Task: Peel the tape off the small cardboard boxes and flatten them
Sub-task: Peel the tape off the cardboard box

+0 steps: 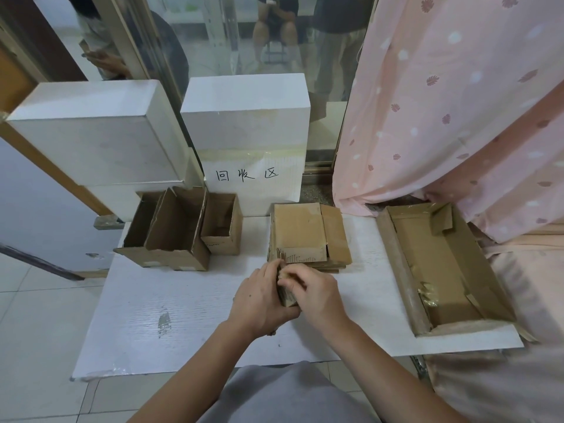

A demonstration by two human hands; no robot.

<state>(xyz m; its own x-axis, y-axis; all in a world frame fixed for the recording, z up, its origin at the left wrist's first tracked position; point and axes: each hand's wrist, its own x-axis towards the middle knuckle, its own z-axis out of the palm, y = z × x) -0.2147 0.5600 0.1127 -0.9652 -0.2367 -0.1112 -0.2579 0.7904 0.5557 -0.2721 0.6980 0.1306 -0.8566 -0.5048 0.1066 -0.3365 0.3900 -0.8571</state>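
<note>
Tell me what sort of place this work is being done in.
Probably a makeshift recycling station in a home or small shop: a handwritten sign reading 回收区 (recycling area), a stack of flattened cardboard boxes beside open small boxes on a white board laid low over tiled floor, and a pink curtain.

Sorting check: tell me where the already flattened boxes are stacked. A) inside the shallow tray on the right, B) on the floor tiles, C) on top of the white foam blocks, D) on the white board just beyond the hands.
D: the flattened stack lies on the white board, just beyond both hands.
</note>
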